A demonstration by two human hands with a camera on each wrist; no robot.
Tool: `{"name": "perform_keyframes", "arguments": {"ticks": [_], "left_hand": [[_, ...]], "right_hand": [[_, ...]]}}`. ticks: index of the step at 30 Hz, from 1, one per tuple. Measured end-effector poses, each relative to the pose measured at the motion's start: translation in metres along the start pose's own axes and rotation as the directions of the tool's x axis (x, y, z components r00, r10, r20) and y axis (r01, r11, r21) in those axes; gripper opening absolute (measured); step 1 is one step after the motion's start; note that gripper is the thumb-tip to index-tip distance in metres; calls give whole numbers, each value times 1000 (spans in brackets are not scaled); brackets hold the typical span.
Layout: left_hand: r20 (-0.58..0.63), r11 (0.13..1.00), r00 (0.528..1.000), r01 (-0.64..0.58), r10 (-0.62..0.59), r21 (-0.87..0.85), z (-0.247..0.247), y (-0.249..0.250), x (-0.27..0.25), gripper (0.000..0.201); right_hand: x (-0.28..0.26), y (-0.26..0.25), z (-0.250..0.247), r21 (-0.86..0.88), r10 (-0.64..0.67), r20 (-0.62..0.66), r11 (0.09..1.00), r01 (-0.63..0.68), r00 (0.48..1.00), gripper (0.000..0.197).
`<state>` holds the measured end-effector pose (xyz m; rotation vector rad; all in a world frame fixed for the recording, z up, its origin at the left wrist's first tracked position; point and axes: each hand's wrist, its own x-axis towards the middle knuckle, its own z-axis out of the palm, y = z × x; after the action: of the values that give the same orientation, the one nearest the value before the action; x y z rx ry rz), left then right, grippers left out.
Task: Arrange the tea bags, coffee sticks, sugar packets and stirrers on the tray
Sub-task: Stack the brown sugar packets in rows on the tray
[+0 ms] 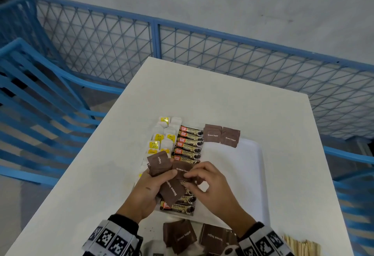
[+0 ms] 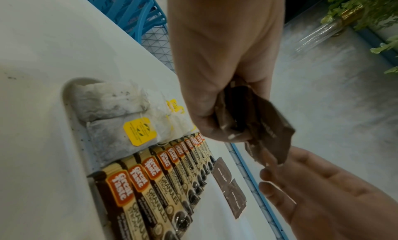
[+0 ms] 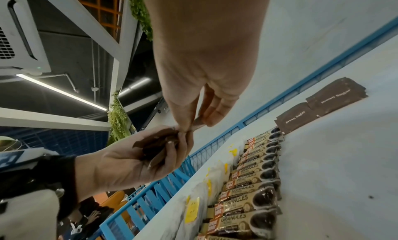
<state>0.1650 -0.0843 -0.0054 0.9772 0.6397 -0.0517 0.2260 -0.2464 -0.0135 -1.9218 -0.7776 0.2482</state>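
A white tray (image 1: 242, 164) holds a column of tea bags (image 1: 162, 136), a column of coffee sticks (image 1: 189, 144) and two brown sugar packets (image 1: 221, 135) at its far end. Above the near coffee sticks, my left hand (image 1: 162, 176) grips a fanned bunch of brown sugar packets (image 1: 172, 190). My right hand (image 1: 194, 179) pinches the edge of one packet in that bunch. The left wrist view shows the bunch (image 2: 269, 129) hanging from my left hand (image 2: 224, 124). In the right wrist view my right hand (image 3: 200, 121) nips the packet edge.
More loose sugar packets (image 1: 180, 235) lie on the white table in front of the tray, beside a pile of wooden stirrers (image 1: 301, 247) at the near right. The tray's right half is bare. A blue mesh fence (image 1: 153, 39) rings the table.
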Motion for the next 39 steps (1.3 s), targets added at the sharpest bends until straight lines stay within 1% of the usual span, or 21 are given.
{"name": "perform_keyframes", "arguments": {"ticks": [2, 3, 4, 6, 7, 8, 9, 10, 11, 12, 14, 16, 19, 21, 23, 25, 29, 32, 34, 37, 39], "left_hand": [[-11, 1000, 1000, -3, 3, 10, -2, -1, -1, 28], [-10, 1000, 1000, -5, 5, 16, -3, -1, -1, 29], [-5, 1000, 1000, -8, 8, 22, -4, -2, 0, 29], [9, 999, 1000, -12, 12, 32, -3, -2, -1, 28], [13, 999, 1000, -14, 13, 35, -3, -2, -1, 27], [16, 999, 1000, -15, 14, 36, -2, -2, -2, 27], [16, 999, 1000, -15, 14, 31, -2, -2, -2, 26], [13, 1000, 1000, -13, 13, 19, -2, -2, -2, 25], [8, 1000, 1000, -9, 9, -2, -2, -2, -1, 25], [0, 1000, 1000, -2, 2, -27, -3, -2, 0, 25], [-16, 997, 1000, 11, -13, -71, -4, -1, 1, 24], [-25, 993, 1000, 12, -15, -116, -6, 2, 2, 22], [-26, 991, 1000, 11, -15, -136, -10, 5, 3, 22], [-35, 990, 999, 13, -18, -142, -12, 6, 4, 24], [-40, 988, 999, 15, -21, -152, -13, 7, 6, 26], [-41, 986, 999, 13, -21, -164, -14, 9, 6, 28], [-26, 983, 999, 13, -18, -183, -18, 10, 6, 34], [-14, 982, 1000, 18, -21, -187, -21, 10, 7, 37], [-7, 984, 1000, 18, -19, -178, -21, 10, 7, 38], [-8, 988, 1000, 18, -19, -155, -19, 9, 7, 40], [-10, 989, 1000, 17, -19, -145, -19, 9, 7, 41]], "right_hand": [[-2, 0, 0, 75, 88, -5, 993, -88, 996, 18], [-2, 0, 0, 123, 162, -15, 980, -159, 987, 15], [-2, -1, 0, 182, 259, -18, 951, -251, 966, 19], [2, -2, 1, 325, 457, 17, 839, -437, 889, 30], [4, -2, 1, 383, 524, 51, 776, -501, 850, 33], [6, -3, -1, 427, 565, 98, 720, -547, 819, 32], [8, -3, -2, 455, 579, 155, 677, -578, 800, 28], [10, -3, -4, 470, 577, 202, 651, -595, 791, 22], [12, -3, -6, 479, 574, 222, 640, -601, 788, 18], [15, -1, -8, 486, 579, 216, 634, -601, 786, 14], [21, 6, -14, 499, 613, 158, 627, -598, 774, 9], [30, 17, -23, 495, 657, 68, 632, -596, 751, 5], [45, 42, -37, 445, 705, -103, 663, -602, 701, 7], [55, 61, -45, 415, 712, -196, 684, -600, 675, 8], [64, 77, -51, 382, 702, -248, 704, -599, 667, 5], [71, 92, -53, 337, 693, -262, 718, -610, 671, 5], [83, 106, -51, 168, 655, -262, 754, -635, 709, 9], [89, 108, -49, 73, 620, -291, 774, -629, 729, 21], [92, 109, -48, 43, 600, -321, 782, -621, 733, 25], [95, 110, -46, 28, 586, -351, 787, -617, 731, 17], [95, 113, -44, 24, 570, -367, 796, -605, 735, 18]]}}
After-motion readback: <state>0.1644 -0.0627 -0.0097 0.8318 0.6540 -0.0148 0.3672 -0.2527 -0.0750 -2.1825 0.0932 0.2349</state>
